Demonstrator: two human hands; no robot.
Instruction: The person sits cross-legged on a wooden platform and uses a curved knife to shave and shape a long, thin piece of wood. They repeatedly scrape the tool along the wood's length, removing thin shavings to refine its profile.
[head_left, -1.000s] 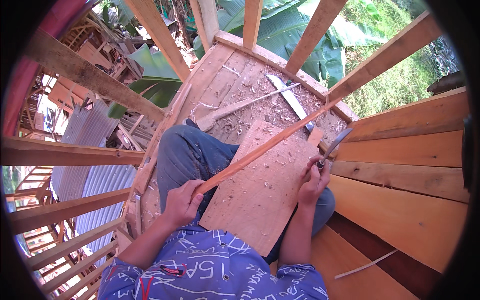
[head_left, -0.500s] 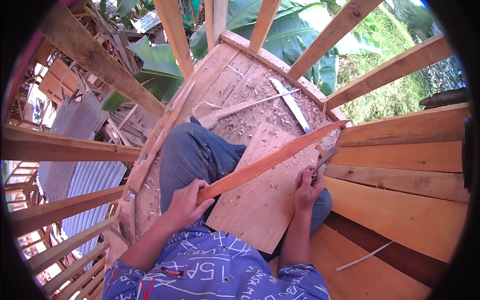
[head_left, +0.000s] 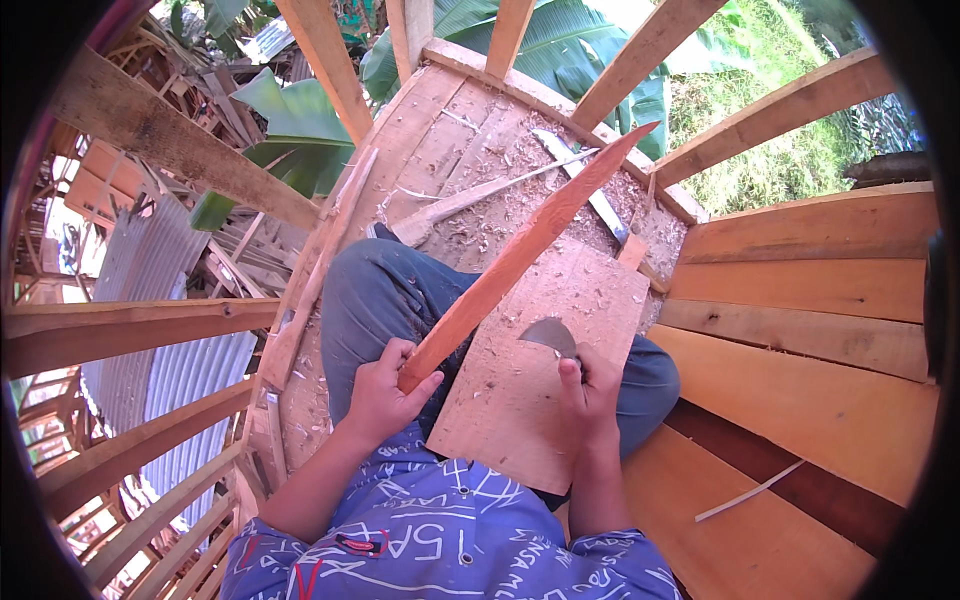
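Left hand [head_left: 385, 395] wraps the near end of the reddish wooden slat [head_left: 525, 255], which runs up and away toward the far right over the plywood board [head_left: 545, 350], while the right hand [head_left: 590, 390], fisted on the blade [head_left: 548, 335], sits just beside it.

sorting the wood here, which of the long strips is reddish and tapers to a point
The reddish strip gripped in the left hand, rising tilted; the pale strip lies flat among the shavings.
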